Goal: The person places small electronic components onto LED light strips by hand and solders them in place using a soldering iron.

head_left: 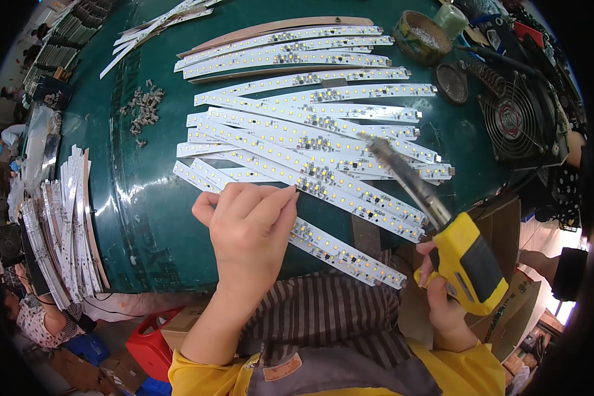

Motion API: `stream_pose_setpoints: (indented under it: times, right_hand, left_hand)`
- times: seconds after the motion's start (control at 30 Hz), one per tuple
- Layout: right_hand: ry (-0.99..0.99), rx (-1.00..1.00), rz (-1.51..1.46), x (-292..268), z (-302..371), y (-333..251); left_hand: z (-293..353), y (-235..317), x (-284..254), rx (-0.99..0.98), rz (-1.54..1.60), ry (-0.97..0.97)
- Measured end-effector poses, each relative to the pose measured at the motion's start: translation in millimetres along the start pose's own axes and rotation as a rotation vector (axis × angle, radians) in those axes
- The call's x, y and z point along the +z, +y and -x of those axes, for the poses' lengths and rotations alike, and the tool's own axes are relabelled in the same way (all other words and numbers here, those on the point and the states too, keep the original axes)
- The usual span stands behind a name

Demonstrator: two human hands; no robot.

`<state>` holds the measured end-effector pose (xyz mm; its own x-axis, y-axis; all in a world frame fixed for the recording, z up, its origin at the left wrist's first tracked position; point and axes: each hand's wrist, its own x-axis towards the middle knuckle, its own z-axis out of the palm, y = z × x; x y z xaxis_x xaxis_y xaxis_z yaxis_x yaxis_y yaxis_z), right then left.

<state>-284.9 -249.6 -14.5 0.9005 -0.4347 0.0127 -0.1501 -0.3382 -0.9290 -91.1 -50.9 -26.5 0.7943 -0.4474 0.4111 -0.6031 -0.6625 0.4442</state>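
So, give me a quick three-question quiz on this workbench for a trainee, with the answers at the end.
1. Which hand grips the yellow-and-black gun-shaped tool?
2. True or false: the round metal fan is to the right of the spread white LED strips.
3. What colour is the tabletop: (a) red, (b) green, (c) white?

Key: 1. The right hand. 2. True. 3. b.

One soldering gun (470, 264) — one red stool (150, 351).

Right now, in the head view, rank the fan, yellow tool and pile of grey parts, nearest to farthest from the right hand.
1. Yellow tool: in the right hand.
2. Fan: upper right.
3. Pile of grey parts: upper left.
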Motion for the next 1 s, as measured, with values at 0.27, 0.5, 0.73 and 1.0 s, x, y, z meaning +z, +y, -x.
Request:
stream_pose_setpoints:
  times: [0.27,0.5,0.73,1.0]
  right_hand:
    - [-0.088,-0.44,0.269,1.5,-36.3,-11.9]
    - [-0.104,-0.428,0.224,5.3,-44.6,-10.4]
    - [-0.128,-0.435,0.261,6.0,-46.6,-12.0]
    - [-0.199,-0.145,0.217,0.6,-34.4,-15.7]
  left_hand:
    - [3.1,1.2,2.4,0.006,-0.013,0.004]
    - [1.3,2.7,0.1,-0.077,0.036,-0.006]
    - [-1.0,1.6,-2.1,-0.098,0.041,-0.03]
    - [-2.6,-1.4,-3.2,-0.135,0.056,-0.065]
